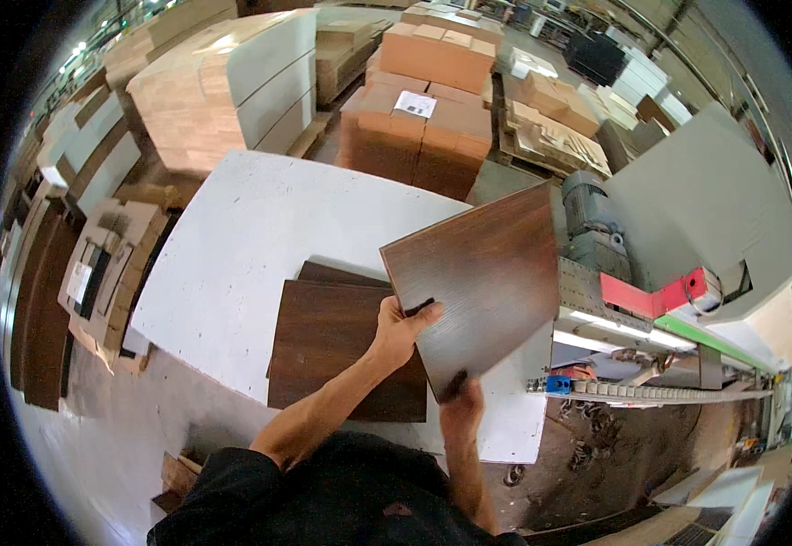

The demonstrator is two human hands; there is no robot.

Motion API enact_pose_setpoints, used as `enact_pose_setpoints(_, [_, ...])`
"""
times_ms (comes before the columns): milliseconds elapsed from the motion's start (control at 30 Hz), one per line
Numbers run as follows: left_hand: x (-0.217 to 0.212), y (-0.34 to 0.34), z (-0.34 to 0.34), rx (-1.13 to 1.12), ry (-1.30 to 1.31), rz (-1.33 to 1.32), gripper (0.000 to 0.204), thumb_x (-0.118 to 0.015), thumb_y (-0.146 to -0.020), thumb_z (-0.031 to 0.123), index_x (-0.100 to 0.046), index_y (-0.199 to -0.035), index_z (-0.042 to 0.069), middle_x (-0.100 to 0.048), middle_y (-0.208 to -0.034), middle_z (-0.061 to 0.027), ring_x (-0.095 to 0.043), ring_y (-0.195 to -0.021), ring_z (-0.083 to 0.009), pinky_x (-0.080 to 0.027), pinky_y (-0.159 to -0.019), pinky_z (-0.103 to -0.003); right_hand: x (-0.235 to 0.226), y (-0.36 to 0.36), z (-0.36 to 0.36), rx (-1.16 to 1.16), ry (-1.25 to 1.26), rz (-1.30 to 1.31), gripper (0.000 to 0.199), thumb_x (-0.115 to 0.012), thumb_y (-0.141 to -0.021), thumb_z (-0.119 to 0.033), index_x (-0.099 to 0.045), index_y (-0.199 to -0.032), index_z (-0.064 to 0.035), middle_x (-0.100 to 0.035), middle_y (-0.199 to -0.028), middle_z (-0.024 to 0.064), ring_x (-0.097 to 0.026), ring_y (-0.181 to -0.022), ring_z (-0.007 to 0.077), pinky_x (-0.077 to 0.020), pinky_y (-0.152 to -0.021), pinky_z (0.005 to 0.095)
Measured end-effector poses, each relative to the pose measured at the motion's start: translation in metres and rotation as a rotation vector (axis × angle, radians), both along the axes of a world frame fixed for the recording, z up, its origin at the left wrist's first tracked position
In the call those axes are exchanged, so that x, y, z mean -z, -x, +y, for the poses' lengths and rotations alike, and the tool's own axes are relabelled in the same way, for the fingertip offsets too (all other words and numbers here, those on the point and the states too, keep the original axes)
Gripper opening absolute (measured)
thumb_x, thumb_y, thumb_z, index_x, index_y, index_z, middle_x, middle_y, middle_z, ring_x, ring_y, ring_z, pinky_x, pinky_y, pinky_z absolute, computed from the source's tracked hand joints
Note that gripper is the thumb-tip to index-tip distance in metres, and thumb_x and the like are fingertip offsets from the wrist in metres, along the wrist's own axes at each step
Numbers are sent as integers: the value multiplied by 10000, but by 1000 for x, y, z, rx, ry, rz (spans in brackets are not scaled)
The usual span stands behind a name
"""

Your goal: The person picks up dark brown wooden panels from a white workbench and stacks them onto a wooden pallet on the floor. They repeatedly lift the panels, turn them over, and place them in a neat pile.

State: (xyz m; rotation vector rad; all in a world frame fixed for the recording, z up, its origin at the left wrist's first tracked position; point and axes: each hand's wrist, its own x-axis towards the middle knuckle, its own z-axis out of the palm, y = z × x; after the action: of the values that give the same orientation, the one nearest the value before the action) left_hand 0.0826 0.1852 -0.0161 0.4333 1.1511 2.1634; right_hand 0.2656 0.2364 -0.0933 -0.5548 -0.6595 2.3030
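Both hands hold one dark brown wooden panel (487, 273), lifted and tilted above a white table (232, 246). My left hand (400, 328) grips the panel's near left edge, thumb on top. My right hand (461, 405) holds its lower corner from beneath. Under my left forearm a stack of similar dark brown panels (323, 346) lies flat on the table.
A grey machine (696, 209) with a red and green guard and a perforated feed rail (596, 300) stands right of the table. Pallets of brown boxes (423, 109) and stacked light boards (223, 82) stand behind. Dark boards lean at the left (45, 300).
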Motion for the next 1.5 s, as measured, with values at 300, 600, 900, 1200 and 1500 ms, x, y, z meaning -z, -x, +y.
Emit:
enact_pose_setpoints(300, [-47, 31, -74, -163, -78, 874, 190, -816, -798, 132, -729, -920, 16, -743, -938, -120, -714, -859, -203, -569, -751, -330, 17, 80, 180, -105, -138, 442, 717, -525, -944, -503, -373, -1443, -11, -484, -1377, 187, -475, -1269, 334, -355, -1120, 495])
enact_pose_setpoints(600, [-34, 56, -127, -115, -18, 974, 418, -819, -730, 315, -744, -1064, 75, -671, -1227, -146, -464, -1342, -384, -423, -1053, -534, -8, 123, 133, -654, 263, 981, 487, -254, -1070, -265, -347, -1466, 2, -391, -1507, 211, -311, -1450, 325, -197, -1234, 470])
enact_pose_setpoints(900, [-28, 59, -147, -158, 50, 970, 374, -849, -690, 140, -740, -1045, 97, -600, -1338, -135, -374, -1415, -362, -401, -1114, -519, -9, 124, 123, -395, 1794, 1326, 530, -249, -1064, -291, -284, -1478, 39, -323, -1540, 235, -269, -1469, 330, -184, -1236, 492])
enact_pose_setpoints(1200, [-34, 40, -151, -126, -1, 925, 841, -431, -852, 801, -734, -1053, 43, -586, -1339, -193, -350, -1421, -399, -362, -1099, -579, 39, 114, 130, -622, 640, 1009, 531, -298, -1057, -297, -281, -1493, 6, -342, -1538, 227, -295, -1463, 303, -229, -1227, 438])
enact_pose_setpoints(1500, [-24, 24, -167, -701, 228, 542, 455, -845, -778, 138, -646, -1169, 20, -662, -1049, -67, -610, -983, -148, -524, -840, -318, 31, 29, 5, -69, 215, -197, 621, -560, -951, -527, -466, -1408, -117, -431, -1491, 118, -373, -1387, 341, -330, -1114, 598])
